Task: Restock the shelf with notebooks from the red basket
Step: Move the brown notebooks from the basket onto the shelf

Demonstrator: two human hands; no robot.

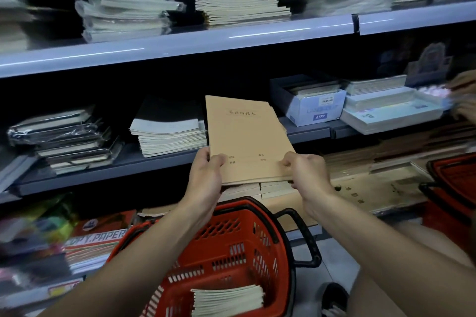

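Our left hand (207,171) and right hand (307,171) grip thin tan paper-covered notebooks (247,140) over red plastic basket (231,252); next we slide stack onto grey middle shelf (116,165).

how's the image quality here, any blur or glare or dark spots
Head view: dim overall, with shelf recesses nearly black; the brown notebooks and both hands, left hand and right hand, are fairly sharp; the left edge and far right smear with motion blur; glare streaks run along the upper shelf edge; wide-angle bending curves the shelves.

Stationery shop, shelves (180,41) w/ stacked notebooks (242,5), red basket (231,247), copy paper packs (98,237)
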